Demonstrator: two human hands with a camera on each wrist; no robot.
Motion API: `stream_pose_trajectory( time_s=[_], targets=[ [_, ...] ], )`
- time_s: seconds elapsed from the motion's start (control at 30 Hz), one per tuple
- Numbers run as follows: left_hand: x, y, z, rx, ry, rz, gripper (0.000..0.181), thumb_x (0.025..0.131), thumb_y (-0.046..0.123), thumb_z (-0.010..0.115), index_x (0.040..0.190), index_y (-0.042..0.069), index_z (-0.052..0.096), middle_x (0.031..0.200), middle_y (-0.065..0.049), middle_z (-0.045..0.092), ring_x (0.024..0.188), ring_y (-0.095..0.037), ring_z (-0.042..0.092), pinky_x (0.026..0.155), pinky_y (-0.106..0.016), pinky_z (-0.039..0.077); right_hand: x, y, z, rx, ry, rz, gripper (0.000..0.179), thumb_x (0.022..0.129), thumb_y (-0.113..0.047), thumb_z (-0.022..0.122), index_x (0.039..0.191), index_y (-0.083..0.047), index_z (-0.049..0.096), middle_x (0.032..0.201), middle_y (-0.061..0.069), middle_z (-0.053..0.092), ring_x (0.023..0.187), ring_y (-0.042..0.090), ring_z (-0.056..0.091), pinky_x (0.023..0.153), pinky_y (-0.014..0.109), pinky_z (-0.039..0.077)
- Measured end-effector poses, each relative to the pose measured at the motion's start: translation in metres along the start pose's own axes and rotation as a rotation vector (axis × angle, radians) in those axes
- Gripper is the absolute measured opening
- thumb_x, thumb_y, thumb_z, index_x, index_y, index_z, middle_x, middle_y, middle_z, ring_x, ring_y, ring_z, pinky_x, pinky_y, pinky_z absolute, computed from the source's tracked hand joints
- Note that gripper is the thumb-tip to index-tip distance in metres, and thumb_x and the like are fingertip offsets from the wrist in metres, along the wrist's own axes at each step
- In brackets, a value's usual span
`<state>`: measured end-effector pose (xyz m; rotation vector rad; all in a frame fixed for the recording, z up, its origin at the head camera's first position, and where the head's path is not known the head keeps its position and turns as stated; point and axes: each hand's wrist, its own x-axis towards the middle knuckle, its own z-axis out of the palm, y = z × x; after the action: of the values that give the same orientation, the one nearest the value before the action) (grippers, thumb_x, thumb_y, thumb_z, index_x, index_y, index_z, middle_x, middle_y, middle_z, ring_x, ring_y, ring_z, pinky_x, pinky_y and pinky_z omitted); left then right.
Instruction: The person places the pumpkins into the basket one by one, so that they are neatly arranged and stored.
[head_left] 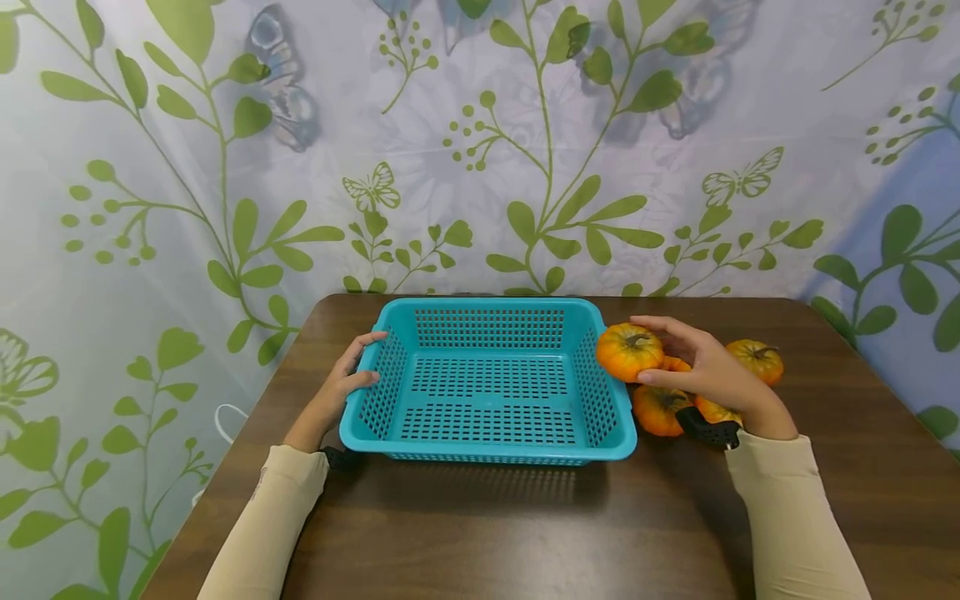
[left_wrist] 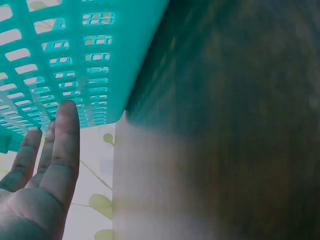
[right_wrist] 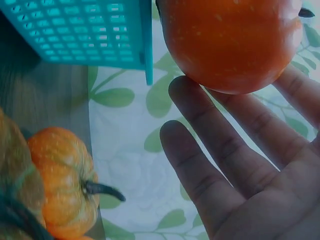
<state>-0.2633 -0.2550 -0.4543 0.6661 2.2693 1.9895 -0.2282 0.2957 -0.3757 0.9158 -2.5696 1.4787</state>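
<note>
A turquoise plastic basket (head_left: 487,454) with a slotted bottom and walls stands on the table; no thing shows inside it. At its left side my left hand (head_left: 341,387) holds the rim, thumb and a fingertip over the edge. Other fingers (left_wrist: 65,145) lie fairly straight against the outer wall in the left wrist view. My right hand (head_left: 705,367) grips a small orange-yellow pumpkin (head_left: 628,352) between thumb and fingers, raised beside the basket's right rim. Below that hand several more small pumpkins (head_left: 660,410) sit on the table, partly hidden by the hand and wrist.
The brown wooden table (head_left: 480,533) extends in front of the basket. Behind it hangs a pale curtain (head_left: 450,225) with green leaves and butterflies. One pumpkin (head_left: 756,360) sits right of my right hand. A white cable (head_left: 225,417) shows beyond the table's left edge.
</note>
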Motion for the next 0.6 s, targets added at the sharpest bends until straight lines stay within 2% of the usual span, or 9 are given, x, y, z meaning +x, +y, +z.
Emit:
stream_pose_trajectory(
  time_s=[0.23,0.43,0.6],
  targets=[
    [0.002,-0.002,0.002,0.028,0.020,0.025,0.064,0.096,0.005,0.050,0.158,0.000,0.038,0.153,-0.035,0.039,0.120,-0.029,0.057,0.090,-0.032,0.057,0.006,-0.004,0.006,0.000,-0.017,-0.014,0.070,0.094,0.004,0.077,0.157,0.003,0.048,0.149,-0.006,0.057,0.120,0.006,0.063,0.100,0.018,0.051],
    [0.001,-0.001,0.003,0.005,0.020,-0.009,0.066,0.096,0.007,0.049,0.160,-0.001,0.033,0.158,-0.035,0.035,0.128,-0.048,0.052,0.090,-0.034,0.058,0.012,-0.007,0.009,-0.004,-0.039,-0.028,0.070,0.094,0.003,0.078,0.158,-0.001,0.049,0.154,0.012,0.055,0.124,0.003,0.062,0.102,0.016,0.049],
    [0.001,0.000,0.002,0.003,0.014,-0.015,0.067,0.096,0.007,0.049,0.161,0.001,0.032,0.160,-0.035,0.033,0.132,-0.055,0.049,0.091,-0.036,0.058,0.018,-0.007,0.011,-0.002,-0.058,-0.046,0.071,0.095,0.003,0.078,0.159,-0.001,0.049,0.157,0.021,0.052,0.127,0.001,0.060,0.104,0.014,0.045]
  ],
)
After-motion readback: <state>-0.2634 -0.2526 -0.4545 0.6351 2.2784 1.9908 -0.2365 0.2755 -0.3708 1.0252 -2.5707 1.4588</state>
